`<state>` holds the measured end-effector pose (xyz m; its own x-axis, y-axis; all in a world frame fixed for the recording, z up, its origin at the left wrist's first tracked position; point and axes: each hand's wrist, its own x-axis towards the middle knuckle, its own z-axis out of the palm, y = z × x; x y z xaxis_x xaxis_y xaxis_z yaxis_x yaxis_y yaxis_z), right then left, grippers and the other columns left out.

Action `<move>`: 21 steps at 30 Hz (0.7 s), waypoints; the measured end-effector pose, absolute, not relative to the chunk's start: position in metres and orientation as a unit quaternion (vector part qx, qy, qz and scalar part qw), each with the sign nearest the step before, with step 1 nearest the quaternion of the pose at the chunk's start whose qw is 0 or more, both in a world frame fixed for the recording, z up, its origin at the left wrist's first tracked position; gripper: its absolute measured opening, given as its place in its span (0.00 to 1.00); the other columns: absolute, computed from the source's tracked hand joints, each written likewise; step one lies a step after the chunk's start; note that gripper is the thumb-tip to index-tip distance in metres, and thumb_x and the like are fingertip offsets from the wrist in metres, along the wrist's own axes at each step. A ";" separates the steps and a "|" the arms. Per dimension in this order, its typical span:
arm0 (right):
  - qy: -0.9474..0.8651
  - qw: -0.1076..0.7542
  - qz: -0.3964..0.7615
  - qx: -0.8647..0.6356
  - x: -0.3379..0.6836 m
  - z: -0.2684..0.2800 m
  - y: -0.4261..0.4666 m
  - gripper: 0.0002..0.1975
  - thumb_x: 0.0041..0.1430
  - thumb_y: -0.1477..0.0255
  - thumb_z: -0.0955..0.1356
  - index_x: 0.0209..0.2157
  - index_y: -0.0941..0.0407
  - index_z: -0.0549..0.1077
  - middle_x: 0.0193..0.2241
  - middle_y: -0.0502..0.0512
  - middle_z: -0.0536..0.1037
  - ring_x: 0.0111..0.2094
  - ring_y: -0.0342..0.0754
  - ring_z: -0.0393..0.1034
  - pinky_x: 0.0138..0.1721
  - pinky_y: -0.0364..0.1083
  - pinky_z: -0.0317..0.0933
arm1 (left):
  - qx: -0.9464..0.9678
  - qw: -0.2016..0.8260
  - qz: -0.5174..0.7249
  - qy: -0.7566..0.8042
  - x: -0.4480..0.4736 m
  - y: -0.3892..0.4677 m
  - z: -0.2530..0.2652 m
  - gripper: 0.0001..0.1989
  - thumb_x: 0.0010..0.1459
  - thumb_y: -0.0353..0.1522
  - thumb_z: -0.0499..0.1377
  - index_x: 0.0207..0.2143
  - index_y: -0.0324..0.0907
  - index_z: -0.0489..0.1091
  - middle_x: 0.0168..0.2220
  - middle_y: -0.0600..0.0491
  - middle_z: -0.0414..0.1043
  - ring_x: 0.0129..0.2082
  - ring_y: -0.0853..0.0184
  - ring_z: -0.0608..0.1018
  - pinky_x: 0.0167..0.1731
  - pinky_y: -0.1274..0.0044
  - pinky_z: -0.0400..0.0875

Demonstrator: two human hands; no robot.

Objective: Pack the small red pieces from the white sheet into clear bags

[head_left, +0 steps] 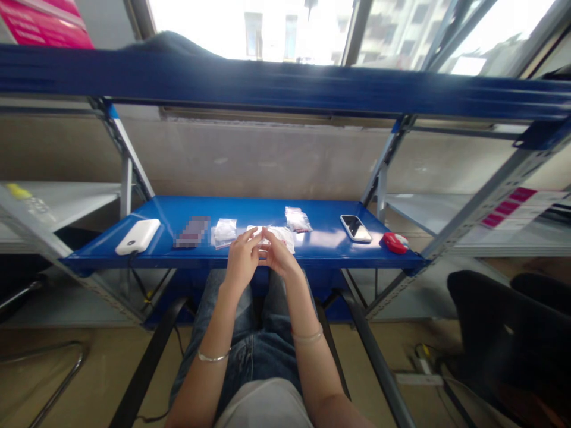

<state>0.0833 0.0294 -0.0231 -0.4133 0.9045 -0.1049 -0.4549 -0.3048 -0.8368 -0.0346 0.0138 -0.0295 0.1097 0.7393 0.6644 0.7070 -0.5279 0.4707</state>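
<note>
My left hand (243, 257) and my right hand (280, 255) meet at the fingertips above the front edge of the blue shelf. Both are closed in a pinch, and whatever they hold between the fingertips is too small to make out. Just behind them lies a white sheet or packet (286, 236), partly hidden by the fingers. To the left of my hands is a clear plastic bag (225, 232) with white contents. Another small clear bag (298, 220) rests farther back on the right, its contents unclear.
On the blue shelf (330, 252) lie a white power bank with a cable (138, 236), a blurred-out flat object (193, 232), a phone (355, 229) and a red object (395, 242). A blue beam (276, 83) crosses above. Chair armrests flank my legs.
</note>
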 end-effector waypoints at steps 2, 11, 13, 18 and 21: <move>-0.336 0.456 0.781 -0.262 0.082 -0.020 0.029 0.13 0.59 0.60 0.64 0.36 0.55 0.67 0.23 0.49 0.72 0.22 0.42 0.70 0.24 0.41 0.67 | 0.745 0.006 0.469 0.474 -0.035 0.015 -0.029 0.20 0.54 0.20 0.50 0.44 0.43 0.75 0.51 0.47 0.72 0.50 0.60 0.73 0.51 0.65 0.67; -0.244 0.459 0.825 -0.220 0.078 -0.014 0.025 0.08 0.60 0.67 0.63 0.31 0.57 0.67 0.20 0.48 0.72 0.23 0.43 0.69 0.25 0.41 0.65 | 0.720 -0.034 0.496 0.484 -0.034 0.013 -0.024 0.13 0.54 0.24 0.55 0.37 0.42 0.77 0.39 0.48 0.78 0.41 0.59 0.76 0.43 0.67 0.70; -0.245 0.460 0.824 -0.224 0.076 -0.014 0.024 0.08 0.60 0.67 0.64 0.31 0.57 0.67 0.20 0.48 0.72 0.22 0.42 0.69 0.24 0.41 0.65 | 0.719 -0.043 0.485 0.496 -0.035 0.013 -0.025 0.12 0.55 0.24 0.55 0.36 0.42 0.77 0.39 0.48 0.78 0.41 0.59 0.76 0.43 0.67 0.70; -0.228 0.474 0.819 -0.230 0.070 -0.015 0.023 0.09 0.61 0.70 0.62 0.31 0.58 0.69 0.18 0.48 0.70 0.19 0.41 0.66 0.22 0.39 0.63 | 0.740 -0.048 0.413 0.529 -0.035 0.016 -0.030 0.15 0.56 0.24 0.51 0.39 0.40 0.76 0.48 0.46 0.74 0.48 0.58 0.74 0.49 0.66 0.68; -0.211 0.486 0.815 -0.232 0.068 -0.017 0.025 0.06 0.59 0.73 0.63 0.29 0.59 0.68 0.16 0.46 0.69 0.17 0.39 0.64 0.20 0.37 0.62 | 0.758 -0.038 0.342 0.555 -0.035 0.016 -0.032 0.16 0.57 0.24 0.50 0.41 0.41 0.76 0.56 0.45 0.67 0.51 0.55 0.72 0.51 0.63 0.66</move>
<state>0.0680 0.0245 -0.0165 -0.4187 0.8915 -0.1731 -0.6950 -0.4373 -0.5708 -0.0345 0.0158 -0.0321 0.1508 0.8142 0.5606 0.8664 -0.3819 0.3216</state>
